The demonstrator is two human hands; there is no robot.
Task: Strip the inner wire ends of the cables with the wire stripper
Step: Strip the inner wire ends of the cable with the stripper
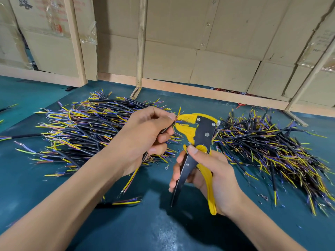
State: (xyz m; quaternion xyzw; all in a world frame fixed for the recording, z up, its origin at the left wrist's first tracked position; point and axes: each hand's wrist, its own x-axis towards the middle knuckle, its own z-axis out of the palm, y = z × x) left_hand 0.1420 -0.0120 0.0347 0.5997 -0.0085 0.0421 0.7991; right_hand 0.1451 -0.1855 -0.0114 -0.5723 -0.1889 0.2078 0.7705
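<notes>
The cable (164,131) is sitting pinched in the left hand (145,136), thumb and curled fingers wrapping its black sheath, with its far end trailing down-left under the palm. Its long axis is running from lower left up to the right, so the inner wire ends are pointing straight at the stripper (196,134) head. Those ends are lying between the yellow jaws, which are standing slightly apart; whether they are biting yet, cannot tell. One yellow wire is sticking up just above the head.

The right hand (204,176) is gripping the stripper by its handles, thumb pressing near the pivot, fingers curling round the black handle, the yellow one lying in the palm. The handles are spread, so the squeeze looks not yet done. The left hand is nearer the wire ends; the right hand is sitting below the head.

Cable piles are lying left (81,127) and right (272,151) on the green mat (126,223).
</notes>
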